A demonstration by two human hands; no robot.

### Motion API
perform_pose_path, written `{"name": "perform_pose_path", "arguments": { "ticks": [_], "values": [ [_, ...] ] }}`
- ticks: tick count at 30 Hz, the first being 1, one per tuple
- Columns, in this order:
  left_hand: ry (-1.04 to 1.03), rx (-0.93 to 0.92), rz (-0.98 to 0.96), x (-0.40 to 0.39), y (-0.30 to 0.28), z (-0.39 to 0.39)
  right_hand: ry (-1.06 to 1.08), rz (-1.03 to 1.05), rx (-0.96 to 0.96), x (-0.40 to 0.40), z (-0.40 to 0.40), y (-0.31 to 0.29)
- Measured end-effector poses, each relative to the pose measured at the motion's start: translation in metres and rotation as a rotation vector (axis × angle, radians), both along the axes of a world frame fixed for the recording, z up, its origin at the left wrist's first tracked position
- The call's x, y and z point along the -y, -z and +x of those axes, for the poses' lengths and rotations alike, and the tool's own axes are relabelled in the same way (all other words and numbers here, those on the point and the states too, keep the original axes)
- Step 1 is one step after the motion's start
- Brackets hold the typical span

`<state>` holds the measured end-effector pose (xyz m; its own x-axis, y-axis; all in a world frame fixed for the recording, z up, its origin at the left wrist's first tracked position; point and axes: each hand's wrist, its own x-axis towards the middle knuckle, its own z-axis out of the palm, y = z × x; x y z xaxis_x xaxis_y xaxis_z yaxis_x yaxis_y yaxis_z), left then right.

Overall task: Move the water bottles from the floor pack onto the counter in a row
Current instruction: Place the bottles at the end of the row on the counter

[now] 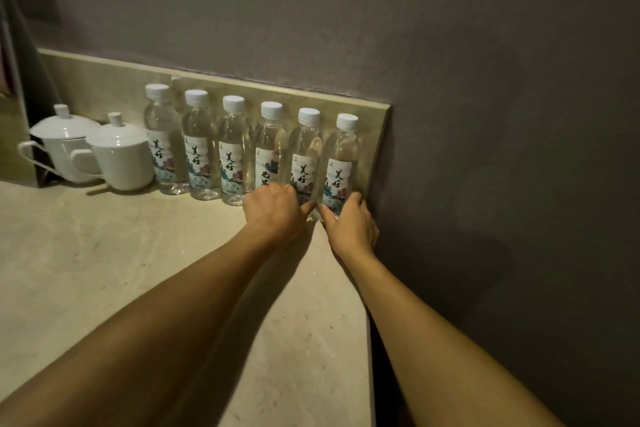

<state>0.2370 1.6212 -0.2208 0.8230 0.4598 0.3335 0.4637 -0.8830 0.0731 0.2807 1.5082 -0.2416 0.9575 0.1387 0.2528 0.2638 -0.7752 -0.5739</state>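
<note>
A dim grey wall [346, 10] rises behind a pale beige stone counter [104, 270], with a low tan backsplash strip [104, 80] running along the join and ending just right of the last bottle. The counter's right edge stops short of a second wall face in shadow.

From the head camera, 6 clear plastic water bottles with white screw caps and printed white labels [232, 149] stand upright in 1 row against the backsplash, each just beside its neighbour. Left of the row sit 2 white ceramic lidded cups with handles [117, 152], the nearer one just beside the first bottle.

Both bare forearms reach in from the bottom of the frame. The left hand [273, 210] is curled at the base of the fourth and fifth bottles, its fingers wrapped forward and its thumb pointing right across the fifth bottle's foot; how firmly it grips cannot be told. The right hand [351, 224] is closed around the lower part of the sixth, rightmost bottle [341, 163], thumb on its left side and fingers round its right. The 2 thumbs nearly meet between the last 2 bottles. All 6 bottles rest on the counter.
</note>
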Motion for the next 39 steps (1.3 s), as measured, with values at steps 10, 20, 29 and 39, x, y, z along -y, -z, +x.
{"name": "perform_pose_path", "arguments": {
  "ticks": [10, 20, 29, 39],
  "values": [
    [0.020, 0.009, -0.020, 0.0024, 0.0037, 0.0035, 0.005, -0.007, 0.001, -0.0015, 0.0002, -0.0001],
    [0.013, -0.014, -0.023, 0.0013, 0.0035, 0.0039, 0.002, -0.055, 0.021, -0.0016, -0.0030, 0.0009],
    [0.037, -0.023, 0.001, -0.0025, 0.0064, 0.0083, 0.009, -0.030, -0.001, -0.0021, -0.0027, 0.0013],
    [0.042, -0.017, -0.016, -0.0046, 0.0081, 0.0067, 0.020, 0.002, -0.005, -0.0017, -0.0033, 0.0015]
  ]
}}
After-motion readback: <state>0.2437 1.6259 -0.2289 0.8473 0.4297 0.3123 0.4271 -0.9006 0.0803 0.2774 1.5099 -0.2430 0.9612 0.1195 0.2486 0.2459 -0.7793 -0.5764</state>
